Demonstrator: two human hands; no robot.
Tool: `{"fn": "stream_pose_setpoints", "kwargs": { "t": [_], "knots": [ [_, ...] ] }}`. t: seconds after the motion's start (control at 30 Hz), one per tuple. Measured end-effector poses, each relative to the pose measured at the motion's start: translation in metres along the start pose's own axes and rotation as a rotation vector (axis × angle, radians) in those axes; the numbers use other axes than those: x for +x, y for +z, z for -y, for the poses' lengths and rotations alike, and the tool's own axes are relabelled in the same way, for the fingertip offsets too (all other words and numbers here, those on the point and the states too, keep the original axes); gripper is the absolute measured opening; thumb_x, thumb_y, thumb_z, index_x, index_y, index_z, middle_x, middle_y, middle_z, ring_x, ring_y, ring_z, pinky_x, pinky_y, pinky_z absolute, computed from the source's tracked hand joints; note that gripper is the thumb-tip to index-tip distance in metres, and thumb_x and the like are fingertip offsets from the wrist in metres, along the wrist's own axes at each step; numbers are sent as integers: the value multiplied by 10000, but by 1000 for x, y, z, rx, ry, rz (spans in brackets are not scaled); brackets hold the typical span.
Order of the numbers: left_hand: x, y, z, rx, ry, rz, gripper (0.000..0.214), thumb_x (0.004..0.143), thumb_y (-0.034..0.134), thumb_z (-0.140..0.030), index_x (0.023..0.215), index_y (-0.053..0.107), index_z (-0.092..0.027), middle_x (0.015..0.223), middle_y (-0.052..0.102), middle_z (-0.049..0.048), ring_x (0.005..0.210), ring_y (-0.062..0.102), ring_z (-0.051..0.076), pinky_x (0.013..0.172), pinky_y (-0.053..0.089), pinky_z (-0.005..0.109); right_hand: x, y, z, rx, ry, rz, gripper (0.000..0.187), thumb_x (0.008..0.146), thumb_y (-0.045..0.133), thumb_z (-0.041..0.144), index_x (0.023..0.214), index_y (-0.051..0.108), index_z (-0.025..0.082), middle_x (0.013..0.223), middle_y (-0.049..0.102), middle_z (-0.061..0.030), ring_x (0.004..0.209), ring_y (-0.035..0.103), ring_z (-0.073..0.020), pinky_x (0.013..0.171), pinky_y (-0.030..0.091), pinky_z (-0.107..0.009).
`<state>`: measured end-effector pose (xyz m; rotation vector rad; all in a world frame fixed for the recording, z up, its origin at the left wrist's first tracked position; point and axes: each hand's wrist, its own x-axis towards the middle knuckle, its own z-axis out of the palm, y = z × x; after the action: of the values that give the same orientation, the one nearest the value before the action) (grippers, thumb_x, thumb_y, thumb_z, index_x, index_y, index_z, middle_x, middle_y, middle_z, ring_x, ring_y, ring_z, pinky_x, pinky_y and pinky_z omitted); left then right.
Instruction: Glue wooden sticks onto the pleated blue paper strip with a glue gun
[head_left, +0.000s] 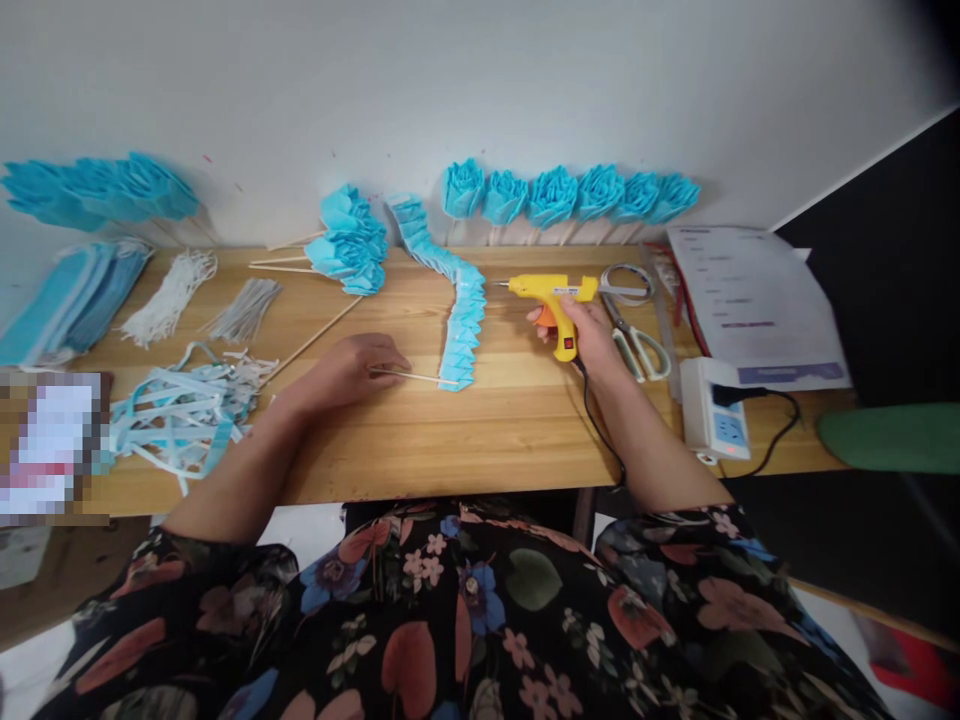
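Note:
My left hand pinches a thin wooden stick, whose far end lies on the near end of a long pleated blue strip. The strip curves away across the table up to the wall. In my right hand is a yellow hot glue gun, held by its handle with the fingers near the orange trigger. Its nozzle points left toward the strip, a short gap away from it. A clear glue stick shows at the gun's back end.
Blue flowers on sticks lean on the wall; more lie left of the strip. Face masks, white cords, grey wires and cut scraps fill the left. Scissors, paper and a power socket stand right.

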<state>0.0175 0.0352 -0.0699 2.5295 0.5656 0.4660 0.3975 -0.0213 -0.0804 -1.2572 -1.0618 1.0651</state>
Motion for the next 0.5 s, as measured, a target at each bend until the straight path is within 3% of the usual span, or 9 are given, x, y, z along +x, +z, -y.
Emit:
{"fn": "stream_pose_setpoints", "kwargs": {
  "t": [0.23, 0.5],
  "knots": [
    [2, -2, -1, -7, 20, 16, 235, 1066, 592, -295, 958, 756, -165, 963, 744, 80, 878, 676, 183, 805, 502, 298, -3, 3, 5, 32, 41, 5, 579, 789, 752, 788, 771, 774, 209, 761, 779, -65, 574, 638, -144, 520, 531, -270],
    [2, -3, -3, -21, 7, 11, 250, 1061, 592, -292, 889, 727, -170, 899, 714, 57, 813, 646, 158, 755, 468, 278, -7, 3, 11, 77, 120, 88, 583, 820, 726, 783, 811, 743, 201, 745, 778, -76, 526, 621, -148, 462, 498, -269]
  ]
}}
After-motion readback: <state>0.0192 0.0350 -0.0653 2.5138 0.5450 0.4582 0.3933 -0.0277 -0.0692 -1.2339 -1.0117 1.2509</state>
